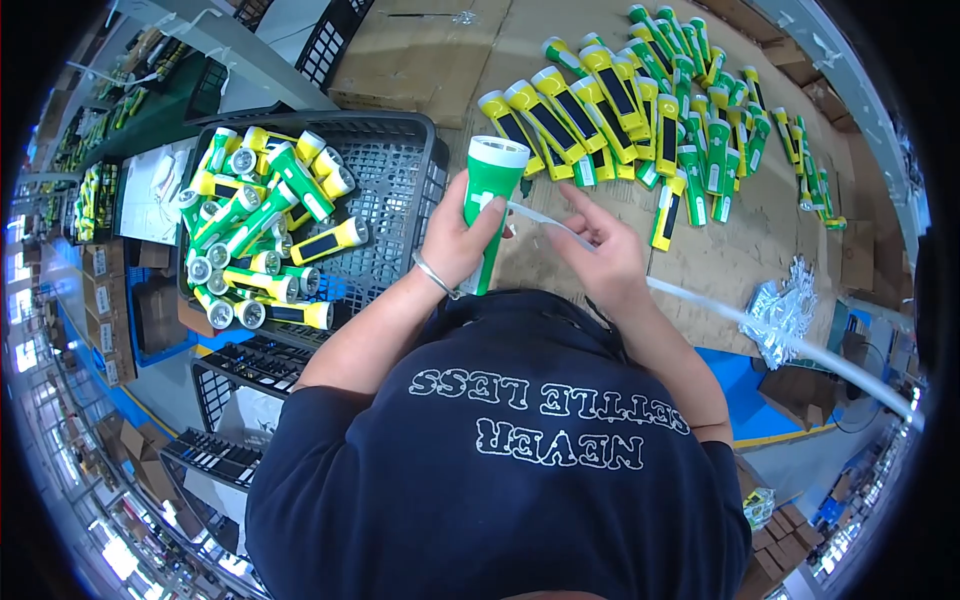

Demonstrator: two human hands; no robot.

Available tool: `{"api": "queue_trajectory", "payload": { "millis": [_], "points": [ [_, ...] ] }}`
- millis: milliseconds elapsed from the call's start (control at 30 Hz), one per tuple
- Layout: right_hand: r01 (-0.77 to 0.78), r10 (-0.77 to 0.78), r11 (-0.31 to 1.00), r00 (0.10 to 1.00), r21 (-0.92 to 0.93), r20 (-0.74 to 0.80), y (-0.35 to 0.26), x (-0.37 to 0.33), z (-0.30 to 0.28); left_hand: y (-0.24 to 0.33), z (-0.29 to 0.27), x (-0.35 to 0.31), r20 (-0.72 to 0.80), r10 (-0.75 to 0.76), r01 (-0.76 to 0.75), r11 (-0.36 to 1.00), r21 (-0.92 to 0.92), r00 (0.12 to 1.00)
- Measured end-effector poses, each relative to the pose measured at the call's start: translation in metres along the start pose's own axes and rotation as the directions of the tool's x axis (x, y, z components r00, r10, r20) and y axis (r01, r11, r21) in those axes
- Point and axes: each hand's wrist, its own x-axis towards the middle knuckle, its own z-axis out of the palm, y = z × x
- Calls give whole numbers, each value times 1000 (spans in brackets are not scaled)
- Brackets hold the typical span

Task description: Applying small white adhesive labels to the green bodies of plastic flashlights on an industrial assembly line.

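My left hand (455,235) is wrapped around a green flashlight (496,160) with a white head, held nearly upright with its lens end up. A narrow white strip (535,214) runs from the flashlight's side to my right hand (600,245). The thumb and curled fingers of that hand close on the strip, with the index finger partly stretched out. In the same line, a long white band (780,340) continues past my right forearm to the far right; whether it is the same piece I cannot tell.
A black plastic crate (400,140) at left holds many green and yellow flashlights (280,210). More flashlights (620,100) lie in rows on the cardboard-covered table (430,60). Crumpled silvery wrapping (780,310) lies at the table's right edge. Further crates (215,455) stand below left.
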Motion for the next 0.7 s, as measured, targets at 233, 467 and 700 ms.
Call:
{"api": "queue_trajectory", "payload": {
  "millis": [233,467,700],
  "points": [
    [567,-656,534,746,-627,115,-5,-7,-14,-12,4,14,80,-141,149,982,-114,987],
    [634,-713,455,680,-625,170,12,-33,-30,-65,27,41,-41,-358,359,933,8,933],
    [390,-520,773,841,-500,-149,45,-74,-67,-68,62,126,195,-459,498,788,-361,867]
  ]
}}
